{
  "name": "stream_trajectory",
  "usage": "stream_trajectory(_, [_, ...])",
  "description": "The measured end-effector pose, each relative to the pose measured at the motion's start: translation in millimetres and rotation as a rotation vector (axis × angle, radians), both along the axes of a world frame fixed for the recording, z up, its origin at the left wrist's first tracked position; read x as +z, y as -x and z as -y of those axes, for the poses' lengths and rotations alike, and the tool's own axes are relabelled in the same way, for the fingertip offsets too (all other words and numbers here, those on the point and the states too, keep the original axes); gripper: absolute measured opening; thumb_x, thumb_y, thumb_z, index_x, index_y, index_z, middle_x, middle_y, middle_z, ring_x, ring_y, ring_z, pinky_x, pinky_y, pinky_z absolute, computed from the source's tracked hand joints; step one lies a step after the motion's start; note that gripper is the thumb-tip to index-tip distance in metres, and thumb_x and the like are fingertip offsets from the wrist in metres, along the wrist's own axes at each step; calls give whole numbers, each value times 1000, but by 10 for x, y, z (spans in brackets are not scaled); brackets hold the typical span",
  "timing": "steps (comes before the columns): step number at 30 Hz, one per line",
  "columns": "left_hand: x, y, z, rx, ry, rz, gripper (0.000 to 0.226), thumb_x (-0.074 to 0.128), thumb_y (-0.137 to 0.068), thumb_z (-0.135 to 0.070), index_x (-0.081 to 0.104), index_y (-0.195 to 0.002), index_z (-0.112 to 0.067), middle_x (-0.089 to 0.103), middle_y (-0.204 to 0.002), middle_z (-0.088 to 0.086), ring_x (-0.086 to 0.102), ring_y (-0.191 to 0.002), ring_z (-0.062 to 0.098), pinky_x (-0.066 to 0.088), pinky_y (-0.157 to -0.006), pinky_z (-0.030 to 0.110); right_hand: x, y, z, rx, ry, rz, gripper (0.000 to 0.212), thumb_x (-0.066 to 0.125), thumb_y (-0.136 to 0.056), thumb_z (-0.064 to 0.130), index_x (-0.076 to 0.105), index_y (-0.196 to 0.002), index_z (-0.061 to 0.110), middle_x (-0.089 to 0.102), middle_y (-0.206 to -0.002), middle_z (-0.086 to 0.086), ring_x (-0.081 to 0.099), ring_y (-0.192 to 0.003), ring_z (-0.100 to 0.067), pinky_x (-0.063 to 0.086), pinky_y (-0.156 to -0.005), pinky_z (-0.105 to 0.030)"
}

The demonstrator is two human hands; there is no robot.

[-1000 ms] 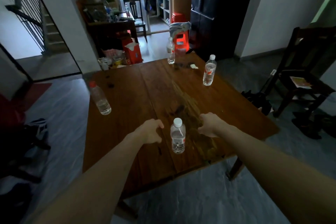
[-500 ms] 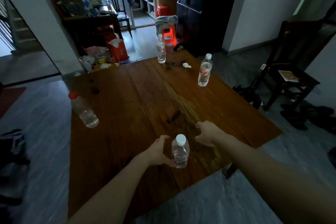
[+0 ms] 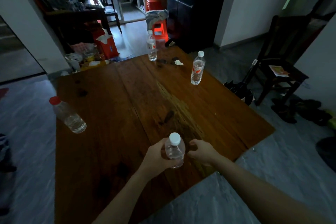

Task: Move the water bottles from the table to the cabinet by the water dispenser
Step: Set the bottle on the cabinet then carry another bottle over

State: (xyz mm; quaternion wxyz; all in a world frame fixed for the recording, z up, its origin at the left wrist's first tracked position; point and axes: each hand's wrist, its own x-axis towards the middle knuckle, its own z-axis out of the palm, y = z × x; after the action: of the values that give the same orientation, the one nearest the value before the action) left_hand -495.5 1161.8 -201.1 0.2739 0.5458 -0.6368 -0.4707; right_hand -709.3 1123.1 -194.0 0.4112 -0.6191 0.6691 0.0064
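the left hand (image 3: 157, 154) covers the near bottle (image 3: 175, 151)'s left side and label. the far bottle (image 3: 151, 46)'s label print is too small to read. the dark chair (image 3: 283, 56) blurs into shadow.

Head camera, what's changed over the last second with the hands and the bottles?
The left hand closed in from the left and now grips the nearest bottle. The right hand stays curled beside it, holding nothing. The red-capped bottle and the two far bottles stand untouched on the table.
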Motion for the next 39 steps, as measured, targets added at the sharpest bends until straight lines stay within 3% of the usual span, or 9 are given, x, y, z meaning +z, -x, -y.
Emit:
stream_trajectory(4, [261,-79,-122,-3,50,-64,64,87,-67,-48,60,-124,-35,71,-119,-18,67,-113,2,56,-95,28,-50,16,-234,-387,-210,406,42,56,-96,25,52,-136,14,61,-120,-5,61,-96,-14,49,-76,-27])
stream_trajectory(7, [440,-112,-253,12,116,-62,60,86,-68,-51,59,-121,-44,70,-120,-19,68,-112,2,57,-90,25,-1,-3,-455,-741,-376,806,30,55,-96,29,62,-122,15,65,-115,-8,65,-104,-24,53,-81,-37])
stream_trajectory(10, [612,-97,-329,-12,147,-70,59,86,-70,-55,57,-121,-54,70,-120,-19,68,-113,3,57,-89,25,62,-34,-623,-884,-416,1002,32,51,-98,33,65,-116,10,68,-117,-14,64,-108,-31,51,-92,-45])
stream_trajectory(21, [874,16,-206,-95,201,-34,60,87,-73,-42,56,-125,-51,69,-124,-21,64,-119,1,54,-101,38,246,-13,-760,-871,-532,1237,51,39,-99,43,66,-116,3,69,-117,-20,62,-116,-33,39,-107,-51])
stream_trajectory(25, [1056,100,-53,-152,208,-56,58,84,-75,-41,57,-125,-52,69,-124,-23,64,-117,-2,51,-101,31,256,52,-789,-887,-433,1315,51,40,-99,42,72,-112,5,69,-119,-18,66,-111,-30,44,-102,-48])
stream_trajectory(29, [1260,327,131,-264,234,-78,56,83,-76,-42,57,-125,-52,69,-123,-24,63,-116,-3,49,-98,29,344,248,-823,-906,-334,1408,55,33,-99,45,72,-114,8,64,-128,-16,62,-118,-27,47,-98,-44])
stream_trajectory(39, [1732,1585,269,-656,344,-130,57,82,-76,-48,54,-126,-56,65,-125,-29,60,-118,-7,49,-91,9,777,1234,-1455,-1149,7,1551,58,35,-99,46,69,-119,3,63,-129,-17,64,-114,-27,50,-99,-42])
